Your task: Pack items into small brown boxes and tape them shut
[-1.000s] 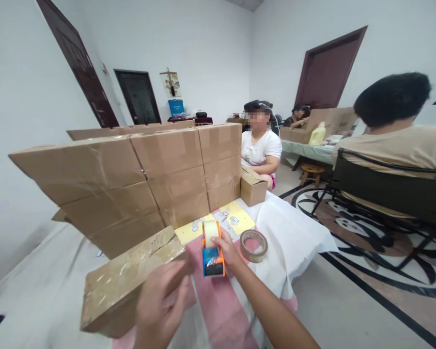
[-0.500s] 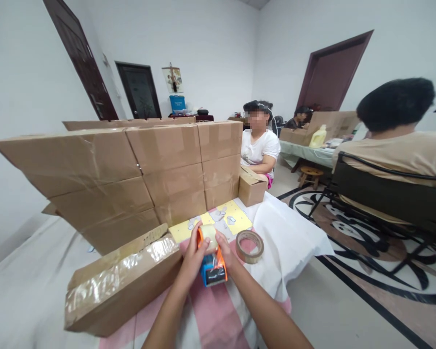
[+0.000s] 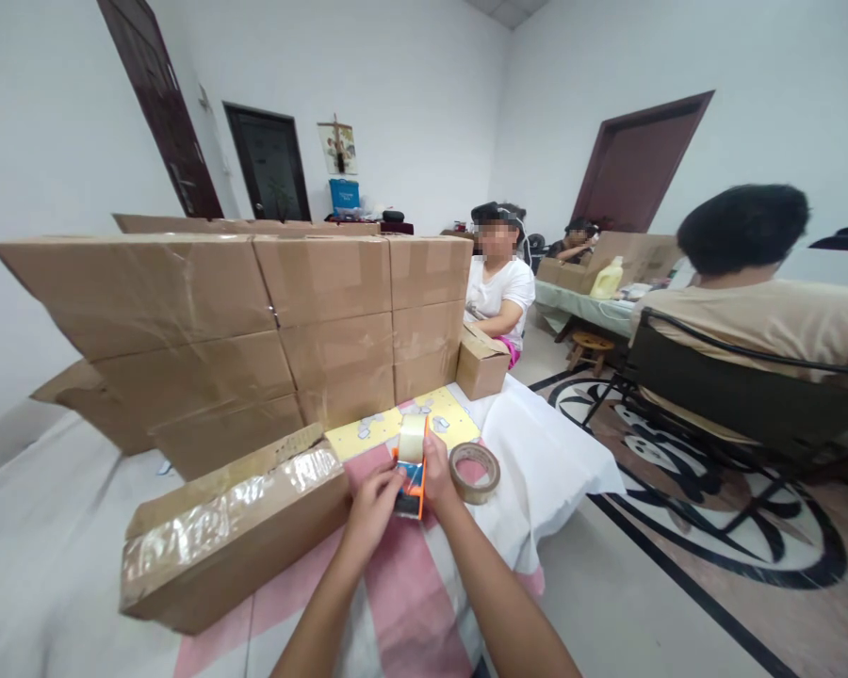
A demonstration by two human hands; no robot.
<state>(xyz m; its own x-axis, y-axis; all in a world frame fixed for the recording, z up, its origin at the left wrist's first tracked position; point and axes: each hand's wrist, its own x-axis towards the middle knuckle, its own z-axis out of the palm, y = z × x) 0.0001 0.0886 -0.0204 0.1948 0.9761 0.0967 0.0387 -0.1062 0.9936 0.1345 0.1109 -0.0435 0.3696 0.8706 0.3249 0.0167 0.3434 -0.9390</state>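
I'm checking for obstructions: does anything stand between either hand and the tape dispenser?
Nothing visible does: the right hand holds the tape dispenser, and the left hand touches it. The loose tape roll lies to their right.

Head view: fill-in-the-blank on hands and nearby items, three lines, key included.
1. The right hand grips the tape dispenser along its ____-coloured side.
2. The loose tape roll lies to the right hand's ____.
3. The long cardboard box lies to the left hand's ____.

Missing words: orange; right; left.
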